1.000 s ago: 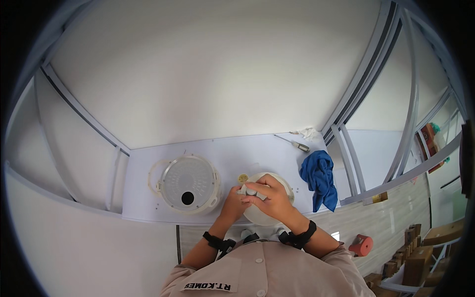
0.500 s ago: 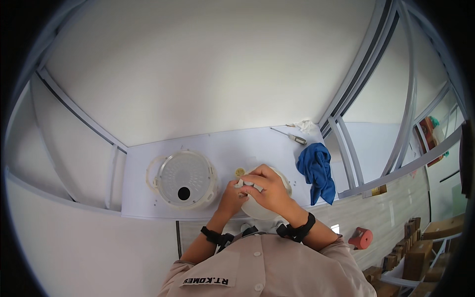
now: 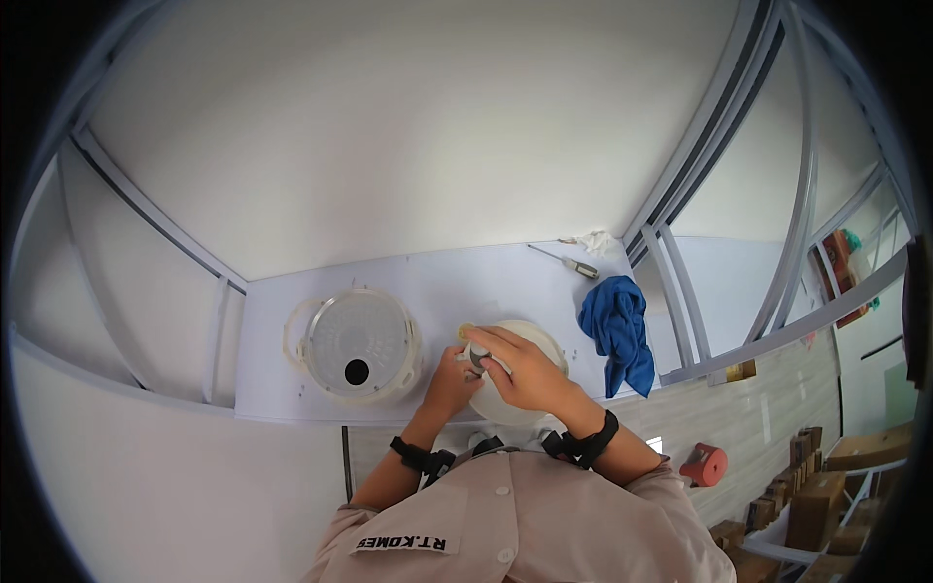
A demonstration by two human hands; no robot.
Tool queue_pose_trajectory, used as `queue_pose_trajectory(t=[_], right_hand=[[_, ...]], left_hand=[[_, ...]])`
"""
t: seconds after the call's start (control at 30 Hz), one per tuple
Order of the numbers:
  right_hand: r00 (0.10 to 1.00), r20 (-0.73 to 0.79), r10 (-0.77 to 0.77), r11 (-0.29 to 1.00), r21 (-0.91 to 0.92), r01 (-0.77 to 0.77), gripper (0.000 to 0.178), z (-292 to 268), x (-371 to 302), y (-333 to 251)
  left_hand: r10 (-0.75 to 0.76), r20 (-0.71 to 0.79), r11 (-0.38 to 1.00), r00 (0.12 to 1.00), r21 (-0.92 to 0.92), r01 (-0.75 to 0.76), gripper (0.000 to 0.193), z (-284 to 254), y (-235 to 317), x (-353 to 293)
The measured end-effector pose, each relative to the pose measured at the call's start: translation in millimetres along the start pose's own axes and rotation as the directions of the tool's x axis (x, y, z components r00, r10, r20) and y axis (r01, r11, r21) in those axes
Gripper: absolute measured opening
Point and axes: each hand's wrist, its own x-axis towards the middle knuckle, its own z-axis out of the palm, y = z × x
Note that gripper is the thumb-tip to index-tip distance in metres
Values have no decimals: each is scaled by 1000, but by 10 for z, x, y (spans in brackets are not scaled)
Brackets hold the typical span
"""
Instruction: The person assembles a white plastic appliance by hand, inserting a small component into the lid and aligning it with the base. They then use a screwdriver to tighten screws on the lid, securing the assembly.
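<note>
Both hands meet over a round white plastic piece [image 3: 501,410] near the front edge of the white table. Between their fingers is a small grey-and-white part [image 3: 477,356], too small to name. My left hand [image 3: 451,387] is closed round its left side. My right hand [image 3: 530,371] pinches it from the right, its fingers covering much of it. A small yellowish disc [image 3: 466,331] lies just beyond the fingertips, partly hidden by my right hand. To the left stands a round white appliance [image 3: 362,335] with a loop handle, a grey ribbed face and a black round spot.
A crumpled blue cloth [image 3: 616,330] lies at the table's right end. Beyond it are a screwdriver [image 3: 575,264] and a crumpled white tissue or cloth [image 3: 596,242]. Metal frames [image 3: 671,301] flank the table. A red roll [image 3: 707,464] and cardboard boxes [image 3: 814,510] stand at the lower right.
My right hand has turned over the small part, its fingers now stretching further over it toward the yellowish disc. More of the part's grey end shows. The view has shifted slightly.
</note>
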Motion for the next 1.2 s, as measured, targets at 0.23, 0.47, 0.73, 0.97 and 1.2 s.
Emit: queue_pose_trajectory(t=[0.23, 0.47, 0.73, 0.97, 1.2], right_hand=[[996, 83, -8, 1000, 9, 7, 51, 7, -31, 68], [997, -48, -59, 998, 27, 61, 49, 22, 50, -70], [997, 7, 83, 996, 17, -83, 48, -52, 20, -33], [993, 66, 98, 994, -50, -95, 52, 3, 33, -63], [996, -83, 14, 1000, 21, -12, 49, 82, 50, -21]], left_hand=[[103, 17, 995, 995, -15, -102, 19, -23, 36, 36], [131, 29, 990, 991, 56, -132, 18, 0, -103, 59], [39, 38, 999, 998, -21, -39, 24, -9, -32, 23], [258, -24, 963, 966, 84, -255, 23, 69, -225, 91], [82, 49, 995, 995, 51, -84, 28, -3, -64, 16]])
